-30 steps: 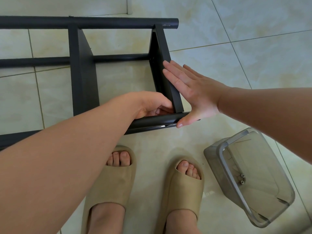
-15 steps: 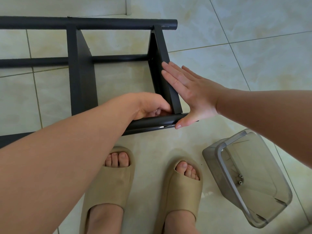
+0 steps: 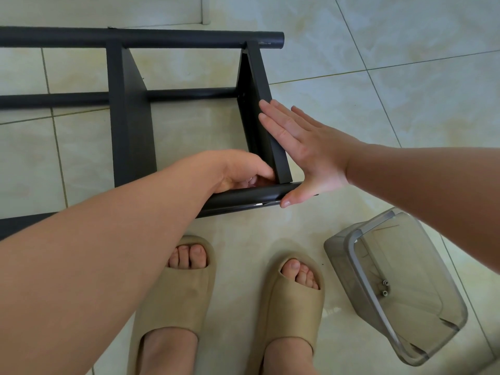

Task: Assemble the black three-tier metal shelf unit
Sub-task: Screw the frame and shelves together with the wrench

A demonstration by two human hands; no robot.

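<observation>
- shelf unit (image 3: pixel 189 93) on its side on floor (image 3: pixel 378 104), two panels (image 3: pixel 132 117) between posts (image 3: pixel 162 37).
- right hand (image 3: pixel 305 147) flat, bracing end panel (image 3: pixel 257 85).
- left hand (image 3: pixel 238 171) curled at panel corner; contents hidden.
- likely mid-assembly; screws (image 3: pixel 384 288) left in bin (image 3: pixel 338 255).

Bare-armed, the person wears tan open-toed slide sandals (image 3: pixel 173 301), seen below the left hand (image 3: pixel 238 171) and right hand (image 3: pixel 305 150).
</observation>
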